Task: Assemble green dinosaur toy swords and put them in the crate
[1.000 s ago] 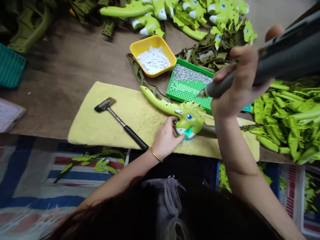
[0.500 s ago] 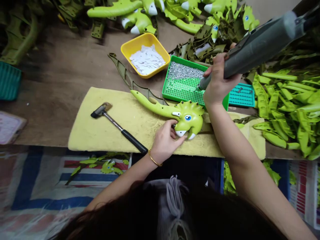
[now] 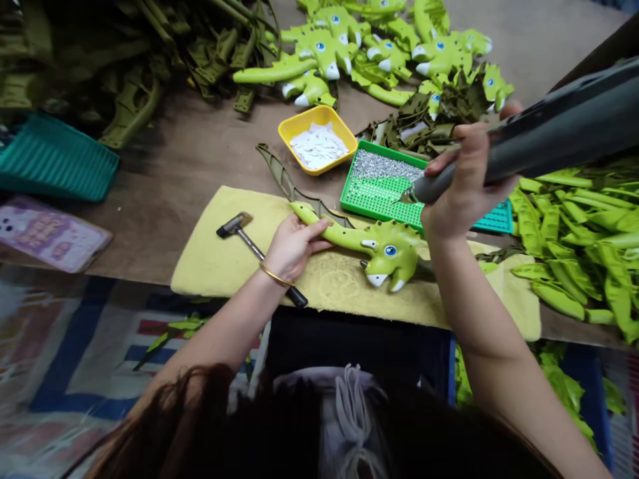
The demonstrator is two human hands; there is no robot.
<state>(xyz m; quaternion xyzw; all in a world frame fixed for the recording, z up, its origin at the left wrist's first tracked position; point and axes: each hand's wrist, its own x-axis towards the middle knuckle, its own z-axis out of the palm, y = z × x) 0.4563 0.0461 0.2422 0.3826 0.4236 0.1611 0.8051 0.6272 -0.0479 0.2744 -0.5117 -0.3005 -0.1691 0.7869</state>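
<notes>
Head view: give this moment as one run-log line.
left hand: holding green dinosaur toy by its long end | right hand: holding grey tool, tip at green tray | hammer: lying on yellow cloth

A slim, smooth, gold-coloured bangle point(image 3: 275, 275) circles the wrist of the person's left hand point(image 3: 293, 250). Both the left forearm point(image 3: 210, 346), below the bangle, and the right forearm point(image 3: 472, 316), to the bangle's right, are bare. Lower than the bangle and to its right, a pale greyish-lavender garment point(image 3: 324, 376) shows, with soft cords point(image 3: 352, 402) looped and bunched at its middle. Around it, deep darkness hides where clothing ends and long, wavy hair point(image 3: 187, 392) begins.
</notes>
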